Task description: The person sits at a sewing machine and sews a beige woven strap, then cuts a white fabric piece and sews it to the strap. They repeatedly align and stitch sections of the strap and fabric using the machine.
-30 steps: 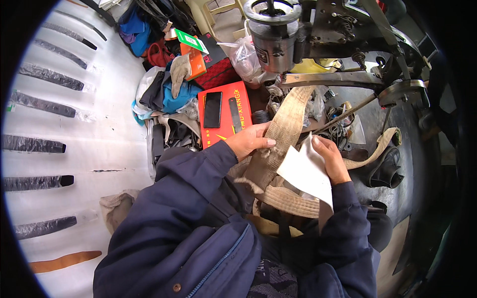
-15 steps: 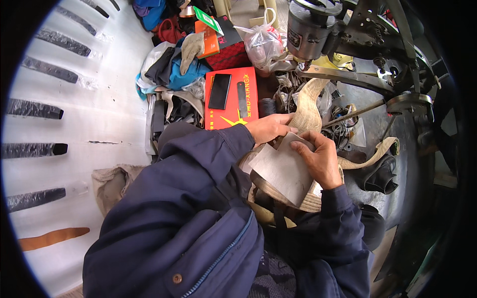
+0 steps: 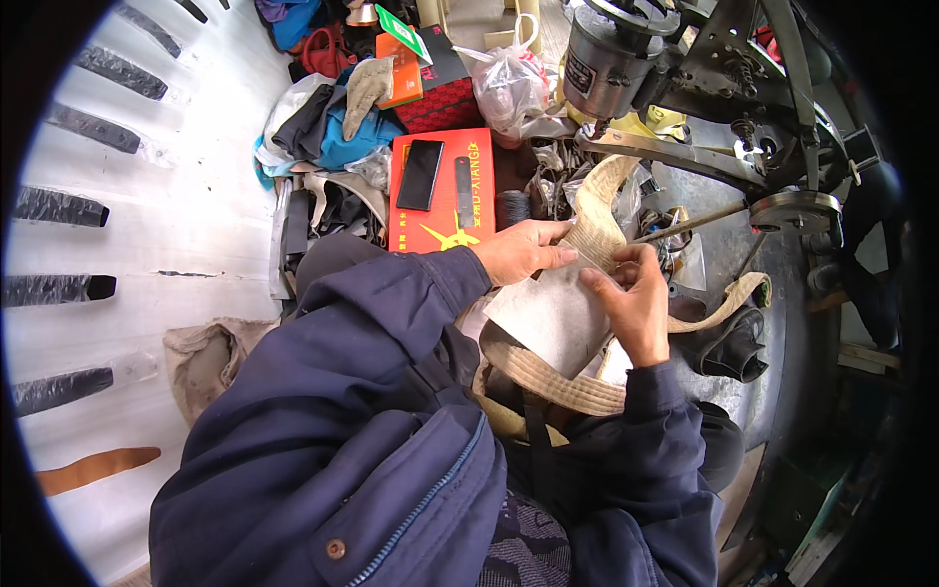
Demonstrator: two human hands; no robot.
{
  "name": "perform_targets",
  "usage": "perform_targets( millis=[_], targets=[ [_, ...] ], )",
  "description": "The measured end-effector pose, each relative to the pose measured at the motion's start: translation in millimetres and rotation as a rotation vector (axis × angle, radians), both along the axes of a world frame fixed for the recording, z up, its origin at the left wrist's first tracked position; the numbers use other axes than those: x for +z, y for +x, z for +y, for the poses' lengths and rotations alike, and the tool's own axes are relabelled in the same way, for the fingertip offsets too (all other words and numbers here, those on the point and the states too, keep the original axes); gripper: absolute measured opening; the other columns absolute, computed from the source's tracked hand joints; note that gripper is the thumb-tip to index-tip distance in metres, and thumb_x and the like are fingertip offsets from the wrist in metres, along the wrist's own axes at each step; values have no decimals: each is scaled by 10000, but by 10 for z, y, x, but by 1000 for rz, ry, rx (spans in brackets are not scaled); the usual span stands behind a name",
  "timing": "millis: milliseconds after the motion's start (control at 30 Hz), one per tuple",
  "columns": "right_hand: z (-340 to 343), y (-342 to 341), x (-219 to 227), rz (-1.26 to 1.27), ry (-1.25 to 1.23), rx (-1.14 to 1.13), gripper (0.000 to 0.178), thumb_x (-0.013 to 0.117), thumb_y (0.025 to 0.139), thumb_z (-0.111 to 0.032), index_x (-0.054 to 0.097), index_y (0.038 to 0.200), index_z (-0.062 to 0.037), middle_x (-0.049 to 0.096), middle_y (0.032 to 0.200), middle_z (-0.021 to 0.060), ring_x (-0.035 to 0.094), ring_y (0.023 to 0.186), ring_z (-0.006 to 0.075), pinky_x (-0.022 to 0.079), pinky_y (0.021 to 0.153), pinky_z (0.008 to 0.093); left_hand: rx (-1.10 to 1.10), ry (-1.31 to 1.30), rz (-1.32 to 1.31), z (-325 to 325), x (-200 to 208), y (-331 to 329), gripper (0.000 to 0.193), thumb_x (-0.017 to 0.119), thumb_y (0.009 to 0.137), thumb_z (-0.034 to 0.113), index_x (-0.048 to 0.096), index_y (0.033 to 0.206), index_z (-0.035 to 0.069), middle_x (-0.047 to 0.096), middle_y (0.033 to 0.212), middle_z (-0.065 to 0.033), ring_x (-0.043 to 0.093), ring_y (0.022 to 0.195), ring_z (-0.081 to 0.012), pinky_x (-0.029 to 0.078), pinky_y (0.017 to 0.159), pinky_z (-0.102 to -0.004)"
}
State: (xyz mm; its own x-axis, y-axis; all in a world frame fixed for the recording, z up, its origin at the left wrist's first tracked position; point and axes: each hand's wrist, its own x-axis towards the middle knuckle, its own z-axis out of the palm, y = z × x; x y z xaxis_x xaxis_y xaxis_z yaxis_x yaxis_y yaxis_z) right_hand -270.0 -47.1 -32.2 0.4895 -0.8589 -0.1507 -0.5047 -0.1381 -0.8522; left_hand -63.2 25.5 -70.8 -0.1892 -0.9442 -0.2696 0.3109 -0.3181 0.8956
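A stiff greyish-white sheet (image 3: 551, 315) with an angled outline lies against a long cream strap (image 3: 599, 207) with rows of stitching. My left hand (image 3: 523, 252) is closed at the sheet's top edge, its thumb and fingers pinching the strap there. At the sheet's right side my right hand (image 3: 636, 305) is closed, thumb and bent fingers gripping its upper right edge. Beneath the sheet the strap curves round in a loop over my lap. The strap's far end bends right, past my right hand. My fingertips behind the sheet are hidden.
A dark metal sewing machine (image 3: 611, 73) stands at upper right. Just beyond my left hand is a red box (image 3: 440, 232) bearing a black phone (image 3: 421, 176) and a flat dark blade-like strip (image 3: 464, 191). Cloths, a glove (image 3: 369, 93) and a plastic bag (image 3: 511, 88) crowd behind.
My right hand has shifted up along the sheet's edge, its fingers more bent. My left thumb now lies across the strap above the sheet. The whole view has moved slightly.
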Motion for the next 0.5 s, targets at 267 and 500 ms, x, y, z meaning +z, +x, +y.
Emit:
perform_targets(
  millis=[267,500],
  targets=[
    [-106,-77,-302,-421,710,35,409,777,891,-207,657,1173,63,731,1047,102,691,862,144,542,797,257,2,-8,77,-14,-8,-41,470,596,1031,242,504,1428,8,659,1225,-24,606,1080,-82,494,937,-262],
    [-324,-288,-321,-517,757,-60,394,719,927,-220,638,1176,76,724,1014,102,699,864,162,559,796,275,163,229,382,361,126,3,618,466,1021,472,421,1488,72,640,1290,-149,644,1135,-219,499,989,-386]
  ],
)
